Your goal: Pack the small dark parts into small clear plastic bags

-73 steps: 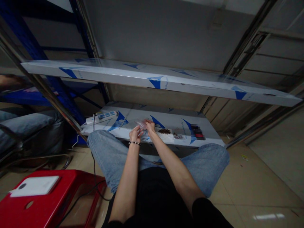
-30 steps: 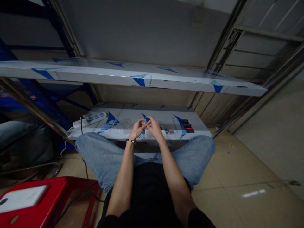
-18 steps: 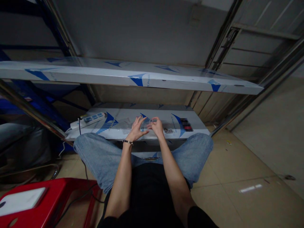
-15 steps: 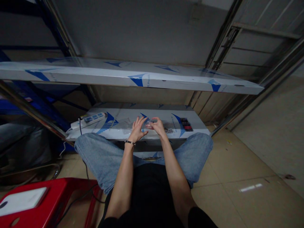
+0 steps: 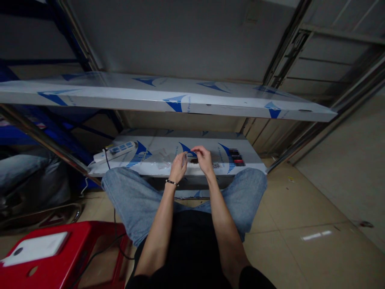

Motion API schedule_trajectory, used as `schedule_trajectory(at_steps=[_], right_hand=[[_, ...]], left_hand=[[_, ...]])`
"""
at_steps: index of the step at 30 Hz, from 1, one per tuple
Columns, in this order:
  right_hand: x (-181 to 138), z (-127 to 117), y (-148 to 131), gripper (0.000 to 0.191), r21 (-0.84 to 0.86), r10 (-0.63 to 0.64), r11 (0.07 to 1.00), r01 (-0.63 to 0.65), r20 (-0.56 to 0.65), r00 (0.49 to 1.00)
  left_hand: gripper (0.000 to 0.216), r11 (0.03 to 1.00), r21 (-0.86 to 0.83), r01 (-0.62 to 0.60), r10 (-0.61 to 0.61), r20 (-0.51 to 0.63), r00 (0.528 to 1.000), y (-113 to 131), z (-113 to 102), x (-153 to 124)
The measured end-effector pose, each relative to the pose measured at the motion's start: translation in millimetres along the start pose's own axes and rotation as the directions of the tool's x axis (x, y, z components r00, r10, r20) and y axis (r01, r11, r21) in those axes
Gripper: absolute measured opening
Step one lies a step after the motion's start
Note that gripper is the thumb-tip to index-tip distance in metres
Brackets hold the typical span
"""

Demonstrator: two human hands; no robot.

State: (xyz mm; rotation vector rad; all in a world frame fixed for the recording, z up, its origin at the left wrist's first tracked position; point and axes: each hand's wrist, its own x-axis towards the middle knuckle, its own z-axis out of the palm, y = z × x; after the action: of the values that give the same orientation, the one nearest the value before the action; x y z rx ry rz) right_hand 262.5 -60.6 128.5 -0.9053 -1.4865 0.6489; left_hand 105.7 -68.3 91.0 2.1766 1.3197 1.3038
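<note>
My left hand and my right hand are raised together over the low shelf, which is wrapped in white and blue film. Between them they pinch a small clear plastic bag, the left from below, the right from its top edge. Something small and dark shows between the hands, on the shelf or inside the bag, I cannot say which. A bead bracelet circles my left wrist. My knees in blue jeans flank the shelf's front edge.
A white power strip with its cable lies at the shelf's left end. A small dark packet lies right of my hands. A second wrapped shelf hangs above. A red stool with a white device stands at lower left.
My left fingers, spread half a second ago, have closed on the bag. Both hands shifted slightly right, and the camera view drifted a little.
</note>
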Motion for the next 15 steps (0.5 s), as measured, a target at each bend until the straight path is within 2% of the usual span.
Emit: schedule_trajectory(at_steps=[2, 4, 12, 15], right_hand=[[0, -4, -11, 0.035, -0.027, -0.084, 0.996, 0.088, 0.119, 0.989], [-2, -4, -17, 0.041, -0.053, -0.112, 0.991, 0.126, 0.219, 0.969], [-4, 15, -17, 0.046, -0.277, -0.050, 0.946, 0.168, 0.387, 0.921], [-4, 22, -16, 0.043, -0.335, 0.004, 0.925, 0.177, 0.477, 0.879]], left_hand=[[0.028, 1.000, -0.005, 0.006, -0.006, -0.006, 1.000, 0, -2, 1], [0.021, 1.000, -0.016, 0.002, -0.002, 0.011, 1.000, 0, -4, 2], [0.011, 0.998, 0.053, 0.045, -0.050, 0.100, 0.994, -4, -14, 4], [0.013, 0.996, 0.078, 0.053, -0.063, 0.131, 0.989, -6, -19, 5]])
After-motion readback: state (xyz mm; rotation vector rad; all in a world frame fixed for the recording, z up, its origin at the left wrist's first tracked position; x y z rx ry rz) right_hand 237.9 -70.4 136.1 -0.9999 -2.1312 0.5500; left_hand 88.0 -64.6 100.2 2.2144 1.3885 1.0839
